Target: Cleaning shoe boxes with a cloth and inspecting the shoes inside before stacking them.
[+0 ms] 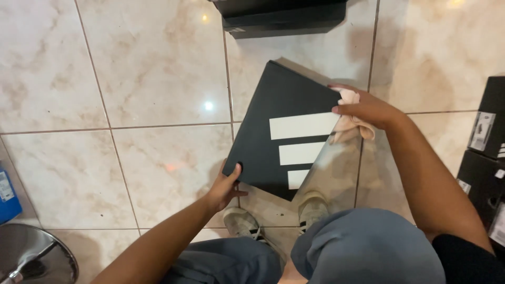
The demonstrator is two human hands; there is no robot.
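A black shoe box (265, 129) with three white stripes on its lid is held tilted above the tiled floor. My left hand (225, 186) grips its near left corner, thumb on the lid. At the box's right edge my right hand (363, 109) presses a pale pink cloth (351, 122) against the box. My two shoes (273, 216) show below the box.
Another black box (284, 16) lies on the floor at the top. More black boxes with white labels (486, 152) are stacked at the right edge. A round metal base (34, 257) and a blue item (8, 194) sit at the lower left.
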